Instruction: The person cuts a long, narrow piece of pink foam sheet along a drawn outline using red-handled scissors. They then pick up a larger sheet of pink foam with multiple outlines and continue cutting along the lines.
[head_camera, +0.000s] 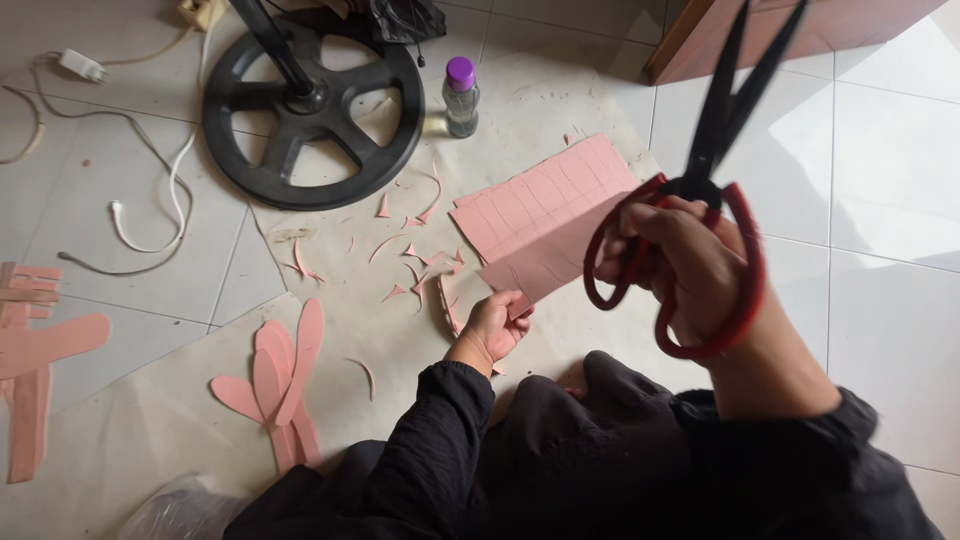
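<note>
Right hand (700, 265) grips red scissors (715, 150), blades up toward the top right (nearly closed). Left hand (495, 325) pinches the pink sheet (540, 215)'s bottom edge.

**1 head camera, looking steeply down at the floor**

There is only 1 view, so no second view shares any part of the scene. The camera sits on the person's head and faces down and forward over the dark sleeves and lap at the bottom edge. It is very near the right hand (690, 265), raised close to the lens with the scissors (715, 150) blurred and large. The left hand (495, 325) lies lower and farther off, near the floor. The tiled floor (880, 200) fills the frame out to the black wheel-shaped base (312, 100) at the top edge.
</note>
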